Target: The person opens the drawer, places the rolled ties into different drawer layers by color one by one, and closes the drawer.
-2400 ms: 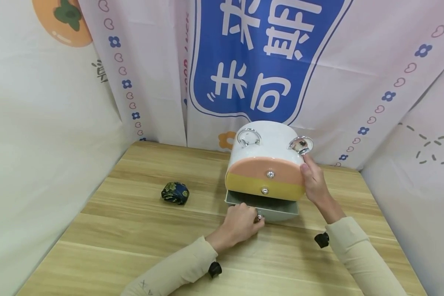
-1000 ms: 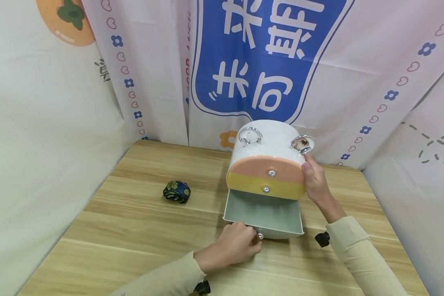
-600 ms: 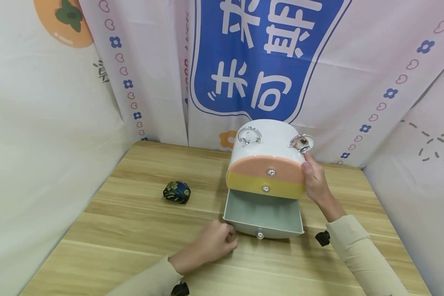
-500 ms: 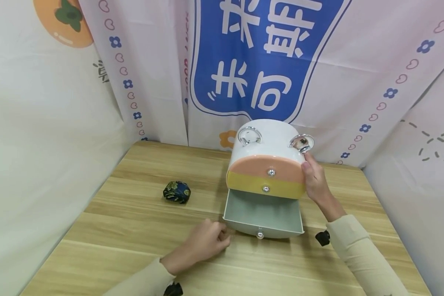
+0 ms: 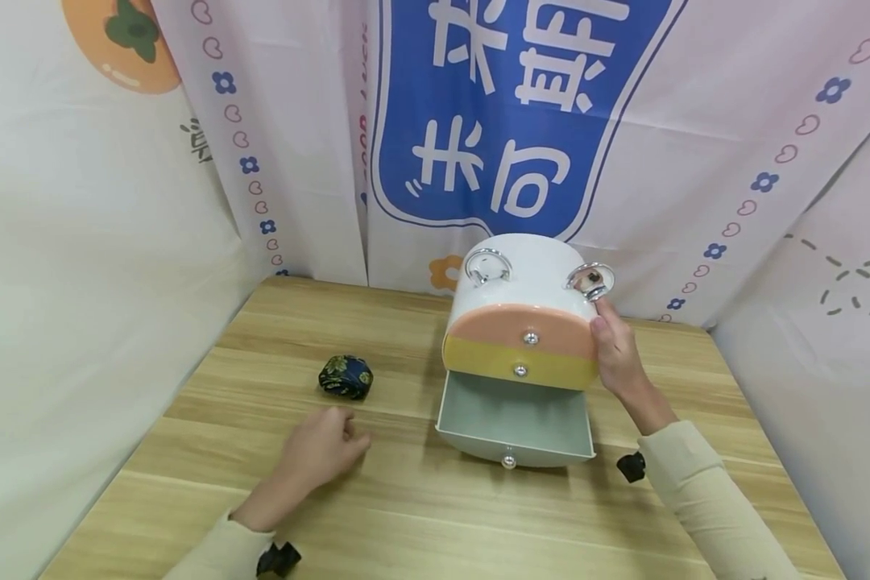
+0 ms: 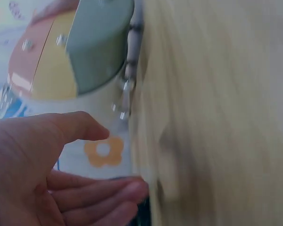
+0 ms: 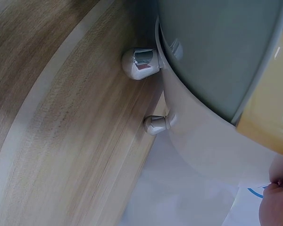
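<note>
A small rounded white drawer box [image 5: 529,270] with two silver ring shapes on top stands toward the back of the table. Its orange drawer [image 5: 503,324] and yellow drawer [image 5: 478,357] are closed; the green bottom drawer [image 5: 515,411] is pulled out and holds nothing. My right hand [image 5: 619,354] grips the box's right side, thumb at the front edge. My left hand [image 5: 319,451] is left of the drawer, fingers loosely bent with nothing in them, just below a dark blue bundle with yellow flowers [image 5: 345,377]. In the left wrist view the left thumb and fingers [image 6: 101,195] are spread apart.
Wooden table [image 5: 210,483] with printed cloth walls on its left, back and right; the blue-printed back cloth [image 5: 304,201] hangs close behind the box. Silver ball feet [image 7: 141,63] lift the box off the tabletop.
The left hand drew the green drawer further out by its knob, let go, and moved left toward the dark blue bundle. The right hand has stayed on the box.
</note>
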`<state>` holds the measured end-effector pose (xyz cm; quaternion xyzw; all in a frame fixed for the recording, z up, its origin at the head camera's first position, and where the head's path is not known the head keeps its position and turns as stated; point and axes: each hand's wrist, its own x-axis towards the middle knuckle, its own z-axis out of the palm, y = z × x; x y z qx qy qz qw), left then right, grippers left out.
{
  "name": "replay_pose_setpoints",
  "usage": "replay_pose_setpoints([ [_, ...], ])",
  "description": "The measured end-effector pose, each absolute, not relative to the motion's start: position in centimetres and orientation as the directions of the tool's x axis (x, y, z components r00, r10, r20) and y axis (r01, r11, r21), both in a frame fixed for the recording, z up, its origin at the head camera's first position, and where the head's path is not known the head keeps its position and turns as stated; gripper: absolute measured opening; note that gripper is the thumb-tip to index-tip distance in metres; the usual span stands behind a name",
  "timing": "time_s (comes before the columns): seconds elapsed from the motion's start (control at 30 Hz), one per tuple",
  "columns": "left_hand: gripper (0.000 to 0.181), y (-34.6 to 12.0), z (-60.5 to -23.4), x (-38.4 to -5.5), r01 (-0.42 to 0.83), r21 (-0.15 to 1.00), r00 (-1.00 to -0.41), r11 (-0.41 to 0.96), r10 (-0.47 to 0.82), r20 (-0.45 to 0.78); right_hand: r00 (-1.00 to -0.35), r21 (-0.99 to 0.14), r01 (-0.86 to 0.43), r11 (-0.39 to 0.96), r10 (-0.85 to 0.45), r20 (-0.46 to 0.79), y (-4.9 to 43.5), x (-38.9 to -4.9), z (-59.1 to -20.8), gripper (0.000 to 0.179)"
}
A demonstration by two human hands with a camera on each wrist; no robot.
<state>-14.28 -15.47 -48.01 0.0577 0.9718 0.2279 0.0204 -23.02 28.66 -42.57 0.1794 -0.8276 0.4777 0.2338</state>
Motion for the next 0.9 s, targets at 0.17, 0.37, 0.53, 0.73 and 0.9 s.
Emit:
replay_pose_setpoints([
  [0.17,0.053,-17.6,-47.2,-14.9,-0.023,0.439,-0.997,0.898,0.012,-0.076,-0.807,-0.694,-0.545,0.470,-0.070,0.587,28.6,-23.1,-42.7,0.047],
  [0.37,0.092,-18.9,-47.4,-16.7,-0.026,0.464,-1.000,0.886,-0.020,-0.018,-0.784,-0.674,-0.579,0.459,-0.084,0.615,28.6,-23.1,-42.6,0.046],
  [0.53,0.100,-19.0,-48.5,-18.5,-0.012,0.471,-0.997,0.882,-0.045,0.059,-0.810,-0.694,-0.547,0.468,-0.086,0.580,28.5,-23.0,-42.8,0.047],
  [0.73,0.105,-18.4,-49.4,-20.1,-0.041,0.493,-0.997,0.869,-0.070,0.041,-0.803,-0.693,-0.553,0.463,-0.073,0.592,28.4,-23.1,-42.8,0.047],
  [0.9,0.108,-17.9,-50.0,-20.8,-0.040,0.499,-0.997,0.865,-0.067,0.036,-0.791,-0.679,-0.570,0.462,-0.084,0.606,28.5,-23.2,-42.7,0.046],
])
